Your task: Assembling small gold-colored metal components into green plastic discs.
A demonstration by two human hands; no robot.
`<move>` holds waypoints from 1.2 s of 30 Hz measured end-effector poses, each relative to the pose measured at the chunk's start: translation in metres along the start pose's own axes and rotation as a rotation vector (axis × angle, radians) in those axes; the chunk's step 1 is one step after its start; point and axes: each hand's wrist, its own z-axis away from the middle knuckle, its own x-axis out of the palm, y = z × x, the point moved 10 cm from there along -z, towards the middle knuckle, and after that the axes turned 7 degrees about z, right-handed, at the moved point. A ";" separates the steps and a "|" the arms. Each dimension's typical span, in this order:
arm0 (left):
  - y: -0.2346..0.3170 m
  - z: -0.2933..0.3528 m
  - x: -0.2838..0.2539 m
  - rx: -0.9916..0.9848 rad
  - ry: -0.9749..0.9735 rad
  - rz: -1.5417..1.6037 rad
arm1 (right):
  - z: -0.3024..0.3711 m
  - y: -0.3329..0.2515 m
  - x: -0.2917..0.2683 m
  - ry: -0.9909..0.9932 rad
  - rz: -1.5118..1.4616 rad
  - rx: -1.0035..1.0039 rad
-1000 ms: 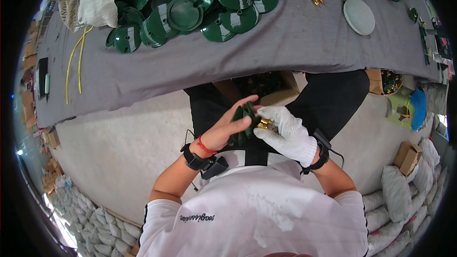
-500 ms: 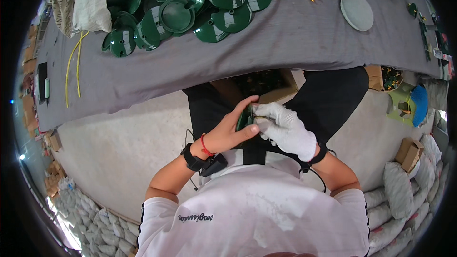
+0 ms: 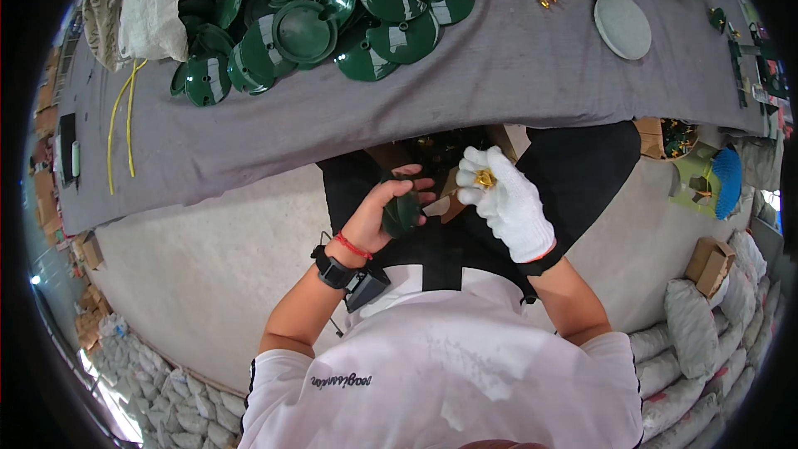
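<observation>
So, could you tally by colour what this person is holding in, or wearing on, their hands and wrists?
Green piece: at least 1, in the left hand; exact count unclear
Gold-coloured piece: 1 visible, in the right hand
White knitted glove: 1, on the right hand
Red bracelet: 1, left wrist
Black wristbands: 2, one per wrist
Total: at least 6

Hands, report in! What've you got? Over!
Bare left hand: glossy dark-green rounded pieces. White-gloved right hand: small shiny gold piece. Grey cloth-covered table ahead.
</observation>
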 end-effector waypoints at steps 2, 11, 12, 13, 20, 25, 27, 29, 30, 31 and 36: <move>-0.005 0.005 0.030 -0.049 -0.161 0.106 | 0.002 0.006 0.005 0.067 0.051 -0.022; 0.007 0.023 0.063 0.045 -0.290 0.083 | 0.048 -0.024 0.051 -0.001 1.059 -0.605; 0.007 0.024 0.060 0.061 -0.264 0.059 | 0.050 -0.029 0.052 -0.003 1.058 -0.606; 0.007 0.025 0.058 0.076 -0.239 0.035 | 0.057 -0.036 0.060 -0.002 1.221 -0.671; 0.007 0.025 0.063 0.129 -0.207 -0.078 | 0.073 -0.045 0.093 -0.003 1.688 -0.941; 0.007 0.026 0.071 0.052 -0.324 0.113 | 0.083 -0.045 0.104 -0.176 1.646 -1.118; 0.004 0.022 0.067 0.045 -0.277 0.101 | 0.085 -0.045 0.105 -0.159 1.703 -1.134; 0.005 0.021 0.068 0.083 -0.254 0.036 | 0.082 -0.041 0.104 -0.197 1.765 -1.140; 0.009 0.021 0.068 0.120 -0.234 -0.030 | 0.081 -0.043 0.105 -0.197 1.765 -1.137; 0.009 0.021 0.070 0.085 -0.244 0.003 | 0.079 -0.043 0.106 -0.229 1.780 -1.097; 0.009 0.010 0.059 0.138 -0.194 -0.196 | 0.076 -0.038 0.116 -0.310 1.966 -1.099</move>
